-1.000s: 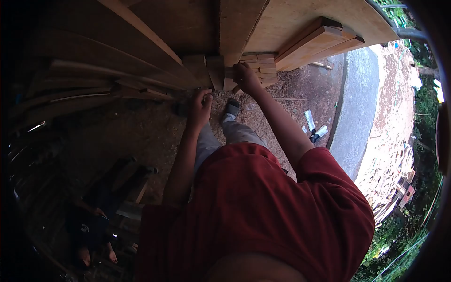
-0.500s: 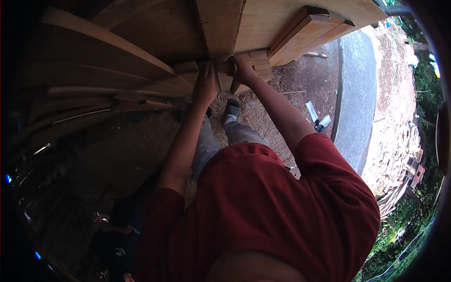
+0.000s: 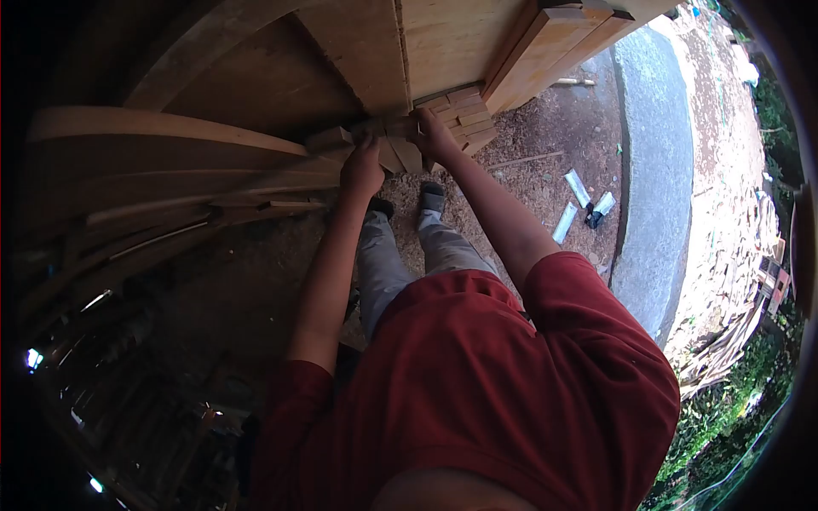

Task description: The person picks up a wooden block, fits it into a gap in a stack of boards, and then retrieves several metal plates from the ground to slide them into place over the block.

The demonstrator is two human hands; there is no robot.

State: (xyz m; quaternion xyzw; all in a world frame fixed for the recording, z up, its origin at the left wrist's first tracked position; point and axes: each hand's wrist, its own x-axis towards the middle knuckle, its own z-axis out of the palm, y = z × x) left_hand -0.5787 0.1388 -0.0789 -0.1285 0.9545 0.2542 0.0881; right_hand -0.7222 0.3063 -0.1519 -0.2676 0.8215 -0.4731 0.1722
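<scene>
My left hand (image 3: pixel 361 170) grips the left end of a short wooden block (image 3: pixel 392 129), its fingers partly hidden in shade. At the block's other end my right hand (image 3: pixel 433 139) is closed on the wood, beside a stack of short wooden blocks (image 3: pixel 467 115). The held block lies low against upright wooden panels (image 3: pixel 371 64). Another block (image 3: pixel 329 140) sits just left of my left hand.
Long boards (image 3: pixel 170 128) fan out at the left. Thick timbers (image 3: pixel 550 43) lean at the upper right. Pale strips (image 3: pixel 565 221) lie on the dirt floor, beside a concrete strip (image 3: pixel 652 170). My feet stand below the blocks.
The view has shifted, showing more of the floor strips. Both hands remain at the block, with my left hand slightly lower and further left in view. The person at the lower left is mostly out of sight.
</scene>
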